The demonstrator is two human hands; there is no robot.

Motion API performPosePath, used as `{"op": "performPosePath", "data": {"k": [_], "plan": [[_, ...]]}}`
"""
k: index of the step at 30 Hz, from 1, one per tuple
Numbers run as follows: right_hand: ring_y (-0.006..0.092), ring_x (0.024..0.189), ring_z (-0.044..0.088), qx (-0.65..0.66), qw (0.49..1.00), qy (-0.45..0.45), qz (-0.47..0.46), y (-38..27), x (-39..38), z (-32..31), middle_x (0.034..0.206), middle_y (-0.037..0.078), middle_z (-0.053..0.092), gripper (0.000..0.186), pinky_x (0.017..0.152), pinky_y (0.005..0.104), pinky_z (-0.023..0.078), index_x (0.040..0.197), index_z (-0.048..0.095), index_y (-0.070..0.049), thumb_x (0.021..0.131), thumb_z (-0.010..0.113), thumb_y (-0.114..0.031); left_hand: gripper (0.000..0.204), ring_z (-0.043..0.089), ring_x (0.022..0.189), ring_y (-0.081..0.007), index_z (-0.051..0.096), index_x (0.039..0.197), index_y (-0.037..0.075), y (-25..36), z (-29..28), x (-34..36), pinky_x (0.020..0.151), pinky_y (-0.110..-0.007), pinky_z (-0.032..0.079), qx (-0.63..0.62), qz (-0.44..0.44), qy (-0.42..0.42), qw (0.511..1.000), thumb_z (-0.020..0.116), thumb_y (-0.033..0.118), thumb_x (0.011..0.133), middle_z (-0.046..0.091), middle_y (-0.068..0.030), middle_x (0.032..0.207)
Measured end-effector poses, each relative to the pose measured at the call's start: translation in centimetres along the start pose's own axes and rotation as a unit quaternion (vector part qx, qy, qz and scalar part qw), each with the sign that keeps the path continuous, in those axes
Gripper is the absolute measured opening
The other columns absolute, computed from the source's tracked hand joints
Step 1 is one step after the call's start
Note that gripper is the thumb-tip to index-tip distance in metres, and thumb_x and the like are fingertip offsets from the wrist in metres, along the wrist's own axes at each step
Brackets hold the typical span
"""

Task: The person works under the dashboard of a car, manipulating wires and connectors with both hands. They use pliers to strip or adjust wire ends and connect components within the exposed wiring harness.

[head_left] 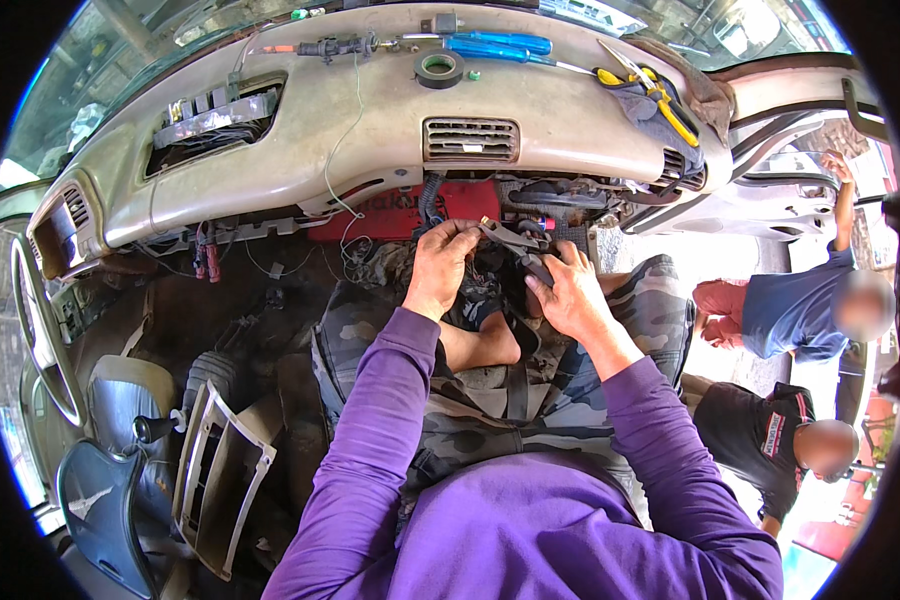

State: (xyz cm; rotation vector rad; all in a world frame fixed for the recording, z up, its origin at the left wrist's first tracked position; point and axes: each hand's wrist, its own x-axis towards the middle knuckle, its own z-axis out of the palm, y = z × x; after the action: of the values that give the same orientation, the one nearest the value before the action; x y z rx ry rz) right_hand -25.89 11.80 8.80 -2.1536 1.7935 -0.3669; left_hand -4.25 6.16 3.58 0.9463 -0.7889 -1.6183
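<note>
I sit cross-legged in camouflage trousers in a vehicle's front. My left hand (442,268) pinches a small piece that I cannot make out clearly, just beside the tip of a grey metal tool (510,236), which looks like pliers. My right hand (568,290) is closed on that tool's dark handle. Dark wiring and parts lie beneath my hands, partly hidden. A red panel (360,225) with lettering is behind them, under the cream dashboard (360,140), from which a thin pale wire hangs.
On the dashboard are blue screwdrivers (490,45), black tape (438,70), a probe-like tool (335,47) and yellow-handled pliers (670,110). At left are a detached trim frame (220,480) and gear lever (155,428). Two people (790,315) (740,435) stand outside the open door at right.
</note>
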Motion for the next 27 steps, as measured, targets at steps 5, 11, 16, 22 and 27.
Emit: {"op": "performPosePath", "data": {"k": [5,11,16,22,27], "plan": [[0.0451,0.119,0.055,-0.011,0.999,-0.038,0.024,-0.7,0.2,-0.6,0.13,0.023,0.054,0.035,0.1,0.0533,0.046,0.116,0.068,-0.003,0.093,0.072,-0.029,0.012,0.051,0.074,-0.0049,0.071,0.102,0.0,0.1,0.2,-0.1,0.068,-0.022,0.041,0.01,-0.001,0.006,1.0,0.064,0.007,0.098,0.063,0.0038,0.085],[0.0456,0.106,0.057,0.009,0.999,0.012,-0.038,0.5,0.0,0.3,0.111,0.022,0.055,0.028,0.091,0.0524,0.049,0.108,0.064,-0.001,0.093,0.071,-0.023,0.013,0.053,0.076,-0.005,0.072,0.104,-0.001,0.5,0.3,-0.2,0.07,-0.021,0.043,0.033,-0.004,0.001,0.999,0.063,0.007,0.098,0.066,0.0027,0.088],[0.0455,0.104,0.058,0.002,0.999,0.004,-0.037,0.1,0.0,0.0,0.108,0.022,0.056,0.027,0.089,0.0522,0.049,0.106,0.063,0.0,0.093,0.071,-0.023,0.015,0.058,0.081,-0.007,0.073,0.105,-0.003,0.5,0.1,-0.2,0.076,-0.023,0.046,0.064,0.0,0.008,0.998,0.064,0.008,0.098,0.07,0.0001,0.093],[0.0457,0.096,0.061,0.031,0.999,-0.007,-0.035,0.1,-0.1,-0.3,0.103,0.021,0.057,0.025,0.084,0.0517,0.051,0.106,0.063,-0.001,0.094,0.07,-0.022,0.017,0.062,0.087,-0.0098,0.074,0.105,-0.004,0.8,-0.2,-0.2,0.083,-0.026,0.05,0.117,0.02,0.006,0.993,0.067,0.008,0.096,0.073,-0.003,0.096],[0.0463,0.097,0.061,0.054,0.998,-0.004,-0.039,0.0,-0.2,-0.2,0.104,0.022,0.058,0.026,0.084,0.0515,0.051,0.107,0.064,0.0,0.092,0.072,-0.02,0.017,0.064,0.084,-0.0099,0.074,0.103,-0.004,1.3,0.2,-0.2,0.08,-0.027,0.051,0.151,0.066,0.012,0.986,0.069,0.009,0.094,0.074,-0.0053,0.091]]}}
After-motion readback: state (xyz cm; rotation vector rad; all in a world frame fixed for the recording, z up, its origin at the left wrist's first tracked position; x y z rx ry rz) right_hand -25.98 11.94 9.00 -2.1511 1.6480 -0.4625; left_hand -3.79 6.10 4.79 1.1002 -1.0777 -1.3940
